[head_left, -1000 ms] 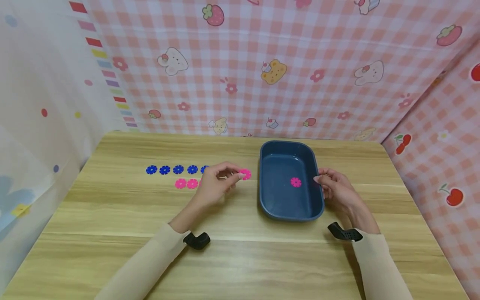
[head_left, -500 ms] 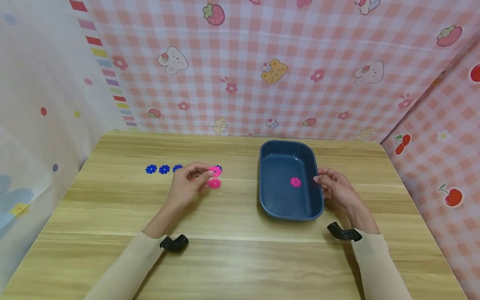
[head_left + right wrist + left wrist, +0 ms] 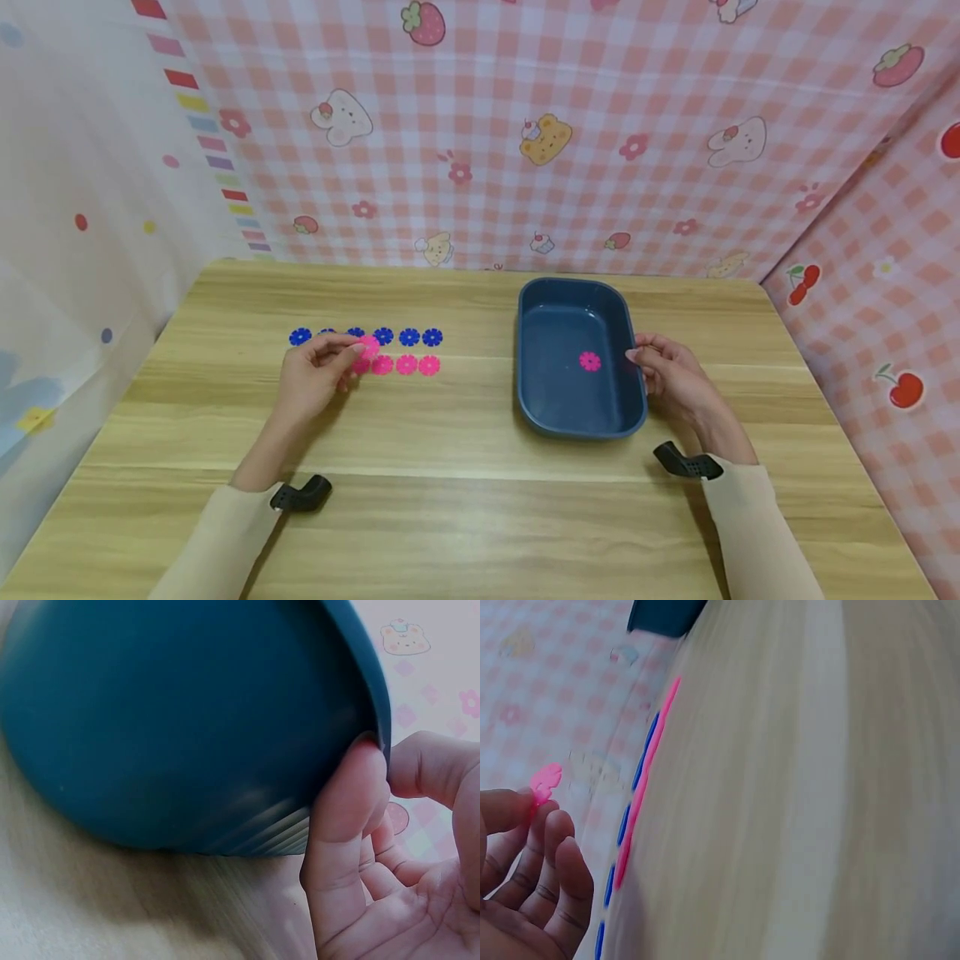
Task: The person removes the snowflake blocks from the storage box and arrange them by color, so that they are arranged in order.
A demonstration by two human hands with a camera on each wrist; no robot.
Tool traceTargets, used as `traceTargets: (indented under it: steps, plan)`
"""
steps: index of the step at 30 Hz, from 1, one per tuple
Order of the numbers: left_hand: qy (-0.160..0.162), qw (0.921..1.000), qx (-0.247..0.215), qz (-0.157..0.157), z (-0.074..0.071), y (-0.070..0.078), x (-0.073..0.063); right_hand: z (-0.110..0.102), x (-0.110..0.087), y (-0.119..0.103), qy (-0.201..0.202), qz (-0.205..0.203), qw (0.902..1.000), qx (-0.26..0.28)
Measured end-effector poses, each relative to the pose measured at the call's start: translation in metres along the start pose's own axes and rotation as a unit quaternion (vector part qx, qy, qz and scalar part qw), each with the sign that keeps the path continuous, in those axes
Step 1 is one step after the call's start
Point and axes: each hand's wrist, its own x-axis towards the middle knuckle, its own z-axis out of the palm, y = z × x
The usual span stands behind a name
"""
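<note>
My left hand (image 3: pixel 311 379) pinches a pink snowflake building disc (image 3: pixel 546 782) between thumb and fingertips, held up over the left end of a row of pink discs (image 3: pixel 407 365). Behind that row lies a longer row of blue snowflake discs (image 3: pixel 408 337), partly hidden by the hand. With thumb and fingers, my right hand (image 3: pixel 675 375) grips the right rim of a dark blue plastic tray (image 3: pixel 562 408). One loose pink disc (image 3: pixel 590 361) lies on the tray's floor. In the right wrist view the thumb and fingers sit on either side of the tray's wall (image 3: pixel 187 750).
A wood-grain table (image 3: pixel 465 517) carries everything. A pink checked cloth (image 3: pixel 480 108) hangs behind its back edge, with more printed cloth at both sides. Black wrist mounts (image 3: pixel 302 494) stick out from both sleeves.
My left hand has moved left from beside the tray, carrying the pink disc along both rows and uncovering their right ends. The right hand and tray have stayed put.
</note>
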Motion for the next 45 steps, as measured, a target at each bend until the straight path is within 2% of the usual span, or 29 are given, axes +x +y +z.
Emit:
traceTargets:
  steps: [6,10,15,23,31,36,39,42,45]
  plan:
    - [0.028,0.9978,0.053,-0.028,-0.025,-0.008,-0.003,0.000,-0.001,-0.001,0.000,0.000,1.0000,-0.007]
    - [0.021,0.9951,0.080,-0.053,-0.035,-0.011,-0.007,-0.001,-0.001,-0.001,0.002,-0.001,0.9999,-0.010]
    - [0.002,0.9894,0.130,-0.065,-0.039,-0.013,-0.008,-0.002,-0.002,-0.001,0.007,0.000,0.9999,-0.012]
    - [0.017,0.9796,0.189,-0.065,-0.039,-0.013,-0.006,0.000,-0.002,0.001,0.012,0.005,0.9996,-0.023]
    - [0.033,0.9718,0.229,-0.044,-0.041,-0.010,-0.008,0.001,0.001,0.000,0.006,0.005,1.0000,-0.005]
    - [0.049,0.9678,0.246,-0.013,-0.038,-0.006,-0.008,0.002,0.000,0.000,0.006,0.007,0.9999,-0.005]
    - [0.048,0.9698,0.239,0.017,-0.031,-0.003,-0.006,0.001,-0.001,-0.001,0.008,0.008,0.9999,-0.006]
    - [0.035,0.9745,0.217,0.045,-0.023,-0.002,-0.002,0.002,-0.002,-0.001,0.010,0.008,0.9999,-0.010]
    - [0.022,0.9760,0.205,0.071,-0.014,-0.001,0.001,0.002,-0.001,-0.001,0.010,0.009,0.9999,-0.009]
